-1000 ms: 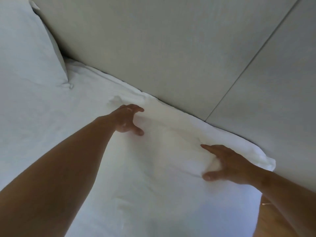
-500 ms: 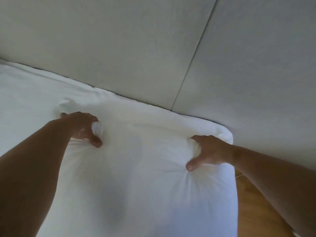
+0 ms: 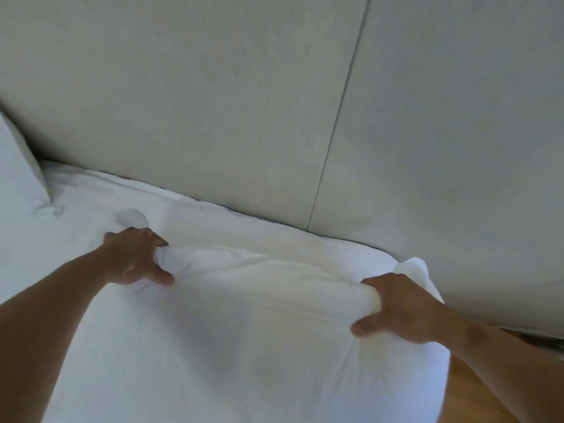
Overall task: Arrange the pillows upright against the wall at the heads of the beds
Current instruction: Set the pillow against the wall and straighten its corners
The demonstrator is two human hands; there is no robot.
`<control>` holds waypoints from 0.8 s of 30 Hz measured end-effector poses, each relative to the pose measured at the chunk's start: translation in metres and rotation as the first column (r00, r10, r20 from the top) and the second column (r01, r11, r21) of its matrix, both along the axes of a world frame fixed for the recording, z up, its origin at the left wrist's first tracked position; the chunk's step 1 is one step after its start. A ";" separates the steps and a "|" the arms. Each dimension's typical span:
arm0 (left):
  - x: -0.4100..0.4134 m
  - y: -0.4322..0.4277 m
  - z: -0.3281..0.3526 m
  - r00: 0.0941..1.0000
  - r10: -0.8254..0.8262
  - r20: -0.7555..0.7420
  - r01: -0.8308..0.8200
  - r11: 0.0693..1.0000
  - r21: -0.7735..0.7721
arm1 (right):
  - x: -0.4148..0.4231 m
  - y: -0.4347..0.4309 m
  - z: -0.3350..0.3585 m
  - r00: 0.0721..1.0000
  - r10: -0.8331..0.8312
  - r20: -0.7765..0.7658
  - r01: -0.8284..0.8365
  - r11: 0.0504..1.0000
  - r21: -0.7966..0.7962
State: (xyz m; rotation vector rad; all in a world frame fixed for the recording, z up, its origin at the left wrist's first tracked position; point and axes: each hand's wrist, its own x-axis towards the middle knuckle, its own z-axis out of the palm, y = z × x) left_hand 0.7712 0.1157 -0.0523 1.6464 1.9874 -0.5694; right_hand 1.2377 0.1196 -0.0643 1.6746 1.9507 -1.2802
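Note:
A large white pillow point(image 3: 259, 315) fills the lower middle of the view, its far edge bunched and raised a little off the white bed sheet point(image 3: 91, 203). My left hand point(image 3: 137, 259) is shut on the pillow's far left corner. My right hand point(image 3: 399, 306) is shut on its far right corner, near the bed's right edge. The grey padded wall point(image 3: 213, 102) at the head of the bed rises just behind the pillow. A second white pillow point(image 3: 18, 175) stands upright against that wall at the far left, partly out of frame.
A vertical seam point(image 3: 338, 117) divides the wall panels above the pillow. Wooden floor point(image 3: 476, 395) shows at the lower right past the bed's edge.
Both hands went from open above the pillow to pressed into it and now clenched on its far corners. The far edge has bunched and risen; the view swung back left.

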 end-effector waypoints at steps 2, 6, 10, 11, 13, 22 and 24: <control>0.003 0.006 0.030 0.997 -0.026 -0.074 0.031 0.997 0.067 | -0.002 0.007 0.024 1.000 -0.001 -0.016 0.002 0.998 0.061; -0.002 0.030 0.082 0.990 -0.025 -0.139 0.047 0.987 0.154 | -0.011 0.034 0.070 1.000 0.012 -0.010 -0.010 0.973 0.229; 0.002 0.057 0.114 0.990 0.001 -0.139 0.037 0.961 0.272 | -0.020 0.054 0.097 0.999 -0.030 0.023 0.020 0.935 0.353; 0.003 0.065 0.118 0.990 0.001 -0.142 0.041 0.956 0.291 | -0.020 0.058 0.101 0.999 -0.044 0.030 0.030 0.929 0.368; 0.002 0.083 0.119 0.985 -0.019 -0.171 0.074 0.945 0.319 | -0.021 0.064 0.107 0.996 -0.083 0.030 0.065 0.917 0.394; 0.023 0.121 0.069 0.973 -0.062 -0.223 0.118 0.961 0.250 | -0.004 0.070 0.065 0.955 -0.108 0.276 -0.067 0.828 0.556; 0.008 0.125 0.071 0.974 -0.067 -0.215 0.116 0.968 0.223 | 0.004 0.075 0.068 0.932 -0.072 0.356 -0.151 0.815 0.560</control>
